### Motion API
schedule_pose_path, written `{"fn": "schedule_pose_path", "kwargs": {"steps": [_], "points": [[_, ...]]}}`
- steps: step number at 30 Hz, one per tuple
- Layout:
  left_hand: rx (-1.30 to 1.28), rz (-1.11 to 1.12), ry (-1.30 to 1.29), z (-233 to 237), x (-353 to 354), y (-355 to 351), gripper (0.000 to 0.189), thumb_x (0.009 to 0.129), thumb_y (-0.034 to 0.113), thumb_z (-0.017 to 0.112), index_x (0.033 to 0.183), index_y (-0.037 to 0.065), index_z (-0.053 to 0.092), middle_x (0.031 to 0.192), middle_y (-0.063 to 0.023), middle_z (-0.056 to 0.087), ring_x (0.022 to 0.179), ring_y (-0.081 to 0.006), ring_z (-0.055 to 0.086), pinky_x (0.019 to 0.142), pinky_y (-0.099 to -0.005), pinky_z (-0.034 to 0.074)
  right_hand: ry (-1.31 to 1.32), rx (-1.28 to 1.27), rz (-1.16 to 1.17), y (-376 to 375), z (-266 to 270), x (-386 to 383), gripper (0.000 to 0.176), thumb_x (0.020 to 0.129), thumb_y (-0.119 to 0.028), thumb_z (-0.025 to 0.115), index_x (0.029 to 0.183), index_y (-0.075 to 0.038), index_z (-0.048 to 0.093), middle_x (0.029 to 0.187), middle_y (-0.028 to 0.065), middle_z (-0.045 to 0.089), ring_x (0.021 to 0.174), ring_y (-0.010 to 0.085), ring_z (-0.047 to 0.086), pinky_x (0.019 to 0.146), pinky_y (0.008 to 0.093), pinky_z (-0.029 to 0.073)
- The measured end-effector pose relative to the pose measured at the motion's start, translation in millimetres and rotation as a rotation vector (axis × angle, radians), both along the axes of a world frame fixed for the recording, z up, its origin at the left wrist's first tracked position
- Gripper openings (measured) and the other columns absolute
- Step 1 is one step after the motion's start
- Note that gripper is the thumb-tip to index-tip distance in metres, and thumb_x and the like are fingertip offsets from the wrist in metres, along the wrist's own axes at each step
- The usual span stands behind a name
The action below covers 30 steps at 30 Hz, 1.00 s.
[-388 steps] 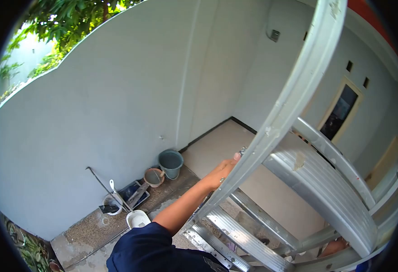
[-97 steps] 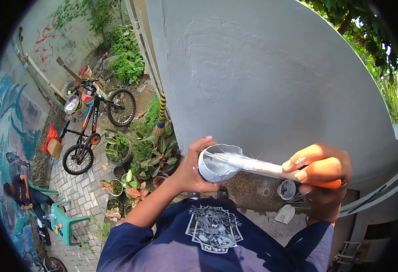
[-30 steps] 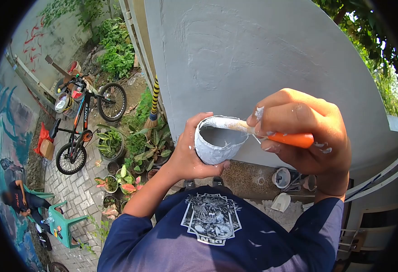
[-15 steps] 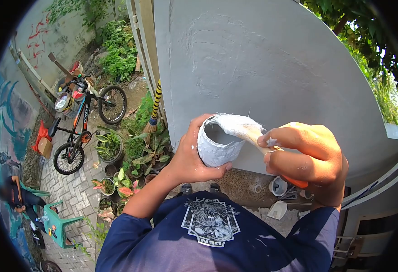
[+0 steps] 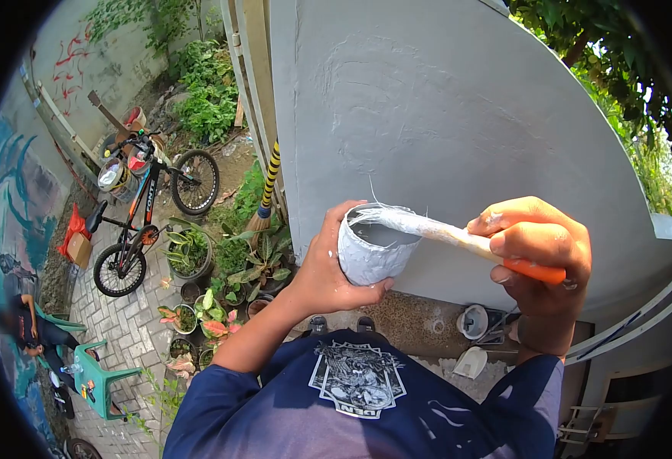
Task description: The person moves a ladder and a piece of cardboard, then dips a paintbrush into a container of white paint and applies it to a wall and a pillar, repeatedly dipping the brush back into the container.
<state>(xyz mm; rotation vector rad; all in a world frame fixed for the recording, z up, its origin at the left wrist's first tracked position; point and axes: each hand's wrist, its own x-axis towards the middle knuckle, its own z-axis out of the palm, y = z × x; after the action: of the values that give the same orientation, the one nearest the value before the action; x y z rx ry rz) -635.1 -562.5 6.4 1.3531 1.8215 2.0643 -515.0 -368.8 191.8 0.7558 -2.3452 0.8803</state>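
A paint-coated white cup (image 5: 378,256) is held upright by my left hand (image 5: 322,264), with fingers and thumb wrapped round its left side and base. My right hand (image 5: 543,256) grips a paintbrush (image 5: 458,236) by its orange-ended handle. The white, paint-covered bristles lie over the cup's mouth, their tips at the far left of the opening. Some loose bristles stick up. Pale paint shows inside the cup. Specks of paint mark my right fingers. Beyond both hands stands a grey painted wall (image 5: 443,115).
At left are a bicycle (image 5: 141,206), buckets (image 5: 116,180), potted plants (image 5: 190,252) and a broom (image 5: 263,206). A seated person (image 5: 34,325) is beside a green stool (image 5: 99,379). A container (image 5: 474,321) and a white scoop-like object (image 5: 470,362) lie below the wall.
The brush has swung flatter, its bristles now reaching further left over the cup and its orange handle end showing more. My right hand has shifted slightly right. The view has shifted a little.
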Motion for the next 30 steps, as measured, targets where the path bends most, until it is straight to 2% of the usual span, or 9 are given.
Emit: {"fn": "schedule_pose_path", "kwargs": {"steps": [5, 9, 13, 15, 16, 18, 21, 28, 30], "points": [[0.003, 0.025, -0.069, -1, -4, -8, 0.094, 0.068, 0.019, 0.087, 0.144, 0.0, 0.035, 0.128, -0.0164, 0.059, 0.121, -0.0252, 0.06, 0.105, -0.0383, 0.046, 0.012, -0.101, 0.025, -8, 2, -4, 0.035, 0.073, -0.011, 0.087, 0.101, -0.003, 0.068, 0.097, 0.0175, 0.073, 0.091, 0.0324, 0.076, 0.077, 0.0399, 0.062], [0.003, 0.091, -0.082, -9, -13, -20, 0.096, 0.068, 0.019, 0.087, 0.145, 0.0, 0.034, 0.129, -0.0163, 0.057, 0.122, -0.0247, 0.058, 0.105, -0.0382, 0.045, 0.165, -0.187, 0.051, -16, 13, -26, 0.031, 0.084, -0.016, 0.082, 0.103, -0.002, 0.064, 0.095, 0.016, 0.072, 0.091, 0.0365, 0.076, 0.078, 0.0442, 0.063], [-0.005, 0.172, -0.079, -11, -21, -36, 0.096, 0.067, 0.019, 0.088, 0.145, 0.0, 0.034, 0.129, -0.0157, 0.057, 0.12, -0.0248, 0.06, 0.104, -0.0384, 0.046, 0.22, -0.106, 0.016, -10, 43, -65, 0.022, 0.092, -0.005, 0.073, 0.111, -0.001, 0.062, 0.106, 0.0127, 0.068, 0.099, 0.0337, 0.075, 0.082, 0.0384, 0.061], [-0.006, 0.223, -0.029, -9, -24, -45, 0.096, 0.067, 0.019, 0.088, 0.144, 0.0, 0.035, 0.129, -0.016, 0.057, 0.119, -0.0248, 0.06, 0.104, -0.0385, 0.046, 0.344, 0.145, 0.077, -5, 59, -95, 0.021, 0.1, -0.006, 0.064, 0.119, 0.0, 0.059, 0.113, 0.0184, 0.069, 0.107, 0.0355, 0.071, 0.082, 0.0384, 0.063], [-0.016, 0.274, 0.012, -7, -24, -47, 0.096, 0.067, 0.019, 0.088, 0.144, 0.0, 0.035, 0.129, -0.0162, 0.057, 0.119, -0.0248, 0.06, 0.104, -0.0386, 0.046, 0.35, 0.151, 0.082, -6, 65, -108, 0.021, 0.1, -0.006, 0.064, 0.119, 0.0, 0.059, 0.113, 0.0184, 0.069, 0.107, 0.0355, 0.071, 0.082, 0.0384, 0.063], [0.01, 0.279, -0.021, -8, -23, -54, 0.096, 0.067, 0.019, 0.088, 0.144, 0.0, 0.035, 0.13, -0.0164, 0.057, 0.119, -0.0247, 0.06, 0.104, -0.0387, 0.046, 0.461, 0.231, 0.001, -16, 70, -132, 0.023, 0.093, -0.003, 0.072, 0.115, 0.0, 0.064, 0.104, 0.0093, 0.071, 0.092, 0.0199, 0.073, 0.082, 0.0315, 0.06], [0.041, 0.291, -0.06, -15, -24, -64, 0.095, 0.067, 0.019, 0.088, 0.143, 0.0, 0.035, 0.13, -0.0164, 0.057, 0.12, -0.0245, 0.06, 0.104, -0.039, 0.046, 0.477, 0.207, 0.021, -22, 72, -162, 0.022, 0.094, -0.006, 0.072, 0.115, -0.003, 0.066, 0.102, 0.0075, 0.073, 0.089, 0.0163, 0.071, 0.083, 0.0307, 0.06], [0.062, 0.31, -0.153, -23, -26, -78, 0.097, 0.066, 0.021, 0.09, 0.143, 0.001, 0.035, 0.133, -0.0128, 0.053, 0.124, -0.0227, 0.054, 0.108, -0.0393, 0.042, 0.611, 0.277, 0.096, -52, 89, -196, 0.021, 0.094, -0.008, 0.071, 0.115, -0.009, 0.065, 0.097, 0.0054, 0.071, 0.082, 0.018, 0.071, 0.073, 0.0341, 0.059], [0.063, 0.325, -0.146, -24, -26, -79, 0.096, 0.066, 0.021, 0.09, 0.143, 0.001, 0.035, 0.133, -0.0129, 0.053, 0.124, -0.0229, 0.054, 0.108, -0.0393, 0.042, 0.622, 0.327, 0.049, -58, 99, -196, 0.021, 0.096, -0.008, 0.071, 0.116, -0.007, 0.066, 0.102, 0.0068, 0.073, 0.091, 0.0181, 0.072, 0.08, 0.0329, 0.058]]}}
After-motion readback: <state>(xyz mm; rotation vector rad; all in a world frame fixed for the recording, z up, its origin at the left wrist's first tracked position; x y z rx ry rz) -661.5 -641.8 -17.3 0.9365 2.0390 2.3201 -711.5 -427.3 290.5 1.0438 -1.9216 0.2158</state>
